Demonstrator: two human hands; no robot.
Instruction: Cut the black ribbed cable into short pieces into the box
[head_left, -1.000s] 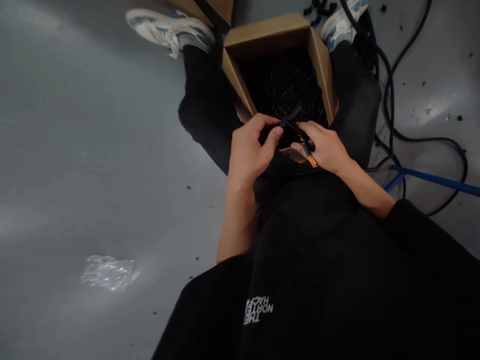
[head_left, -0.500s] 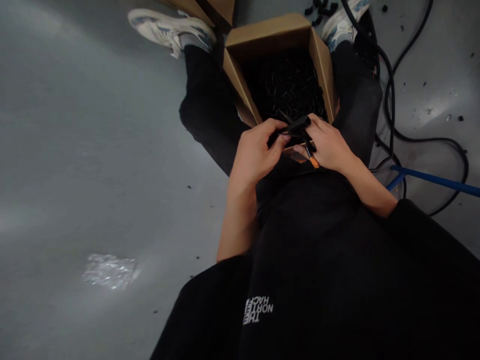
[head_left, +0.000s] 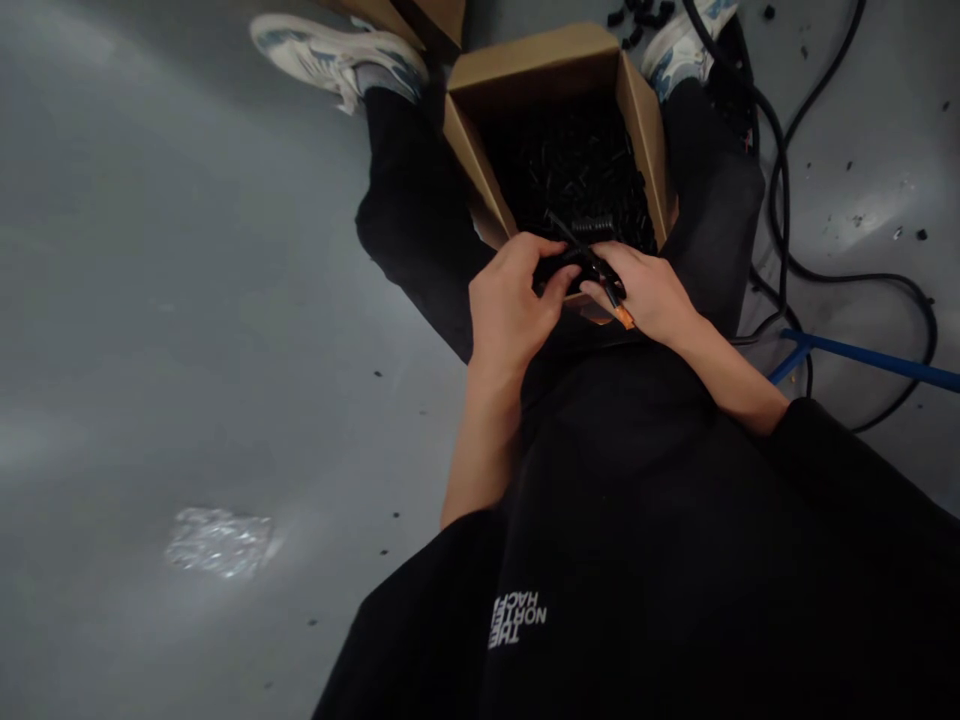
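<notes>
Over box (head_left: pixel 536 62), right fingers (head_left: pixel 624 257) curled, gripping tool (head_left: pixel 590 259)

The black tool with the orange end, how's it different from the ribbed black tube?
The black tool has an orange end; the ribbed black tube shows no orange. The tool looks longer than the tube. The tool slants across the picture; the tube points nearly straight sideways. Both look mostly black.
</notes>
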